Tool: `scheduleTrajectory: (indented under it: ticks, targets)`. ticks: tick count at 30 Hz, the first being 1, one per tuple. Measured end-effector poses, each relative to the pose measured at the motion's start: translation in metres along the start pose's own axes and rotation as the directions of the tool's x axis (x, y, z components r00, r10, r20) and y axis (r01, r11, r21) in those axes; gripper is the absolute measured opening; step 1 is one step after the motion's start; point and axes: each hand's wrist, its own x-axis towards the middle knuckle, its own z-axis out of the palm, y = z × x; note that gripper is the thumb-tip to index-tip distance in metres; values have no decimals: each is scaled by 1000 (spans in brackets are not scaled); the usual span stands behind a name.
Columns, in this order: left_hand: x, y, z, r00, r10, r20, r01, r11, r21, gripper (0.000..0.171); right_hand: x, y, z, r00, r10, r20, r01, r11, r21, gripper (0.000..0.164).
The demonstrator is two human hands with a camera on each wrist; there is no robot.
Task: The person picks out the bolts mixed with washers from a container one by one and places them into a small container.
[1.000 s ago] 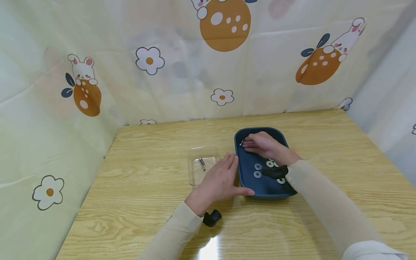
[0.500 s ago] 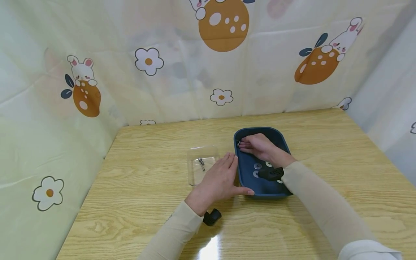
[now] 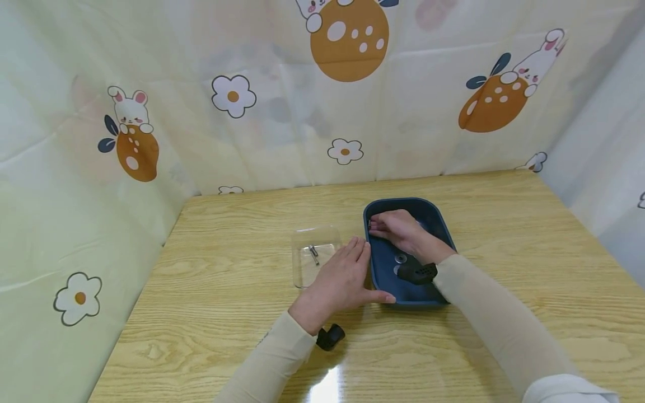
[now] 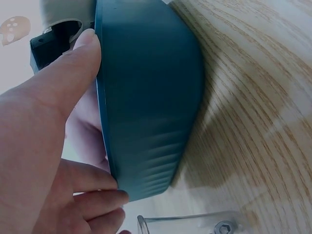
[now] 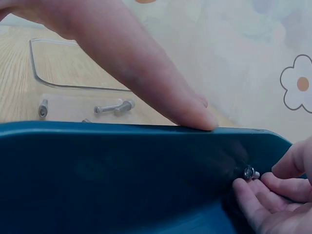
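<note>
My left hand (image 3: 340, 280) lies along the left rim of a dark blue bin (image 3: 410, 302). Its fingers are straight on the rim, and the thumb reaches over the near corner. In the left wrist view the left hand (image 4: 53, 126) spans the bin's rim, outside wall (image 4: 146, 97) in sight. Inside the bin, my right hand (image 3: 400, 229) is at the far left wall. The right wrist view shows the right hand (image 5: 278, 195) with curled fingers pinching a small socket-head screw (image 5: 248, 173) close to that wall. Two washers (image 3: 400, 258) show on the bin floor; the right forearm hides part of it.
Left of the bin stands a clear plastic box (image 3: 301, 274) with several screws (image 3: 313, 254) in it, partly behind the left hand. A wood-grain table (image 3: 216, 268) lies under everything. A patterned curtain (image 3: 282, 140) hangs behind its far edge.
My right hand has moved slightly left, to the bin's wall, and its fingers have closed in on the screw. Some washers are now hidden by the forearm. The left hand stays put.
</note>
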Motion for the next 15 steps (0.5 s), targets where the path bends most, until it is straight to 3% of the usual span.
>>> scheduleTrajectory:
  ticks: [15]
  targets:
    - [0,2,-2,1000,-13,18,13,1000,-1,113,0,6,-2,997,-75,-7,75,997,-32,43]
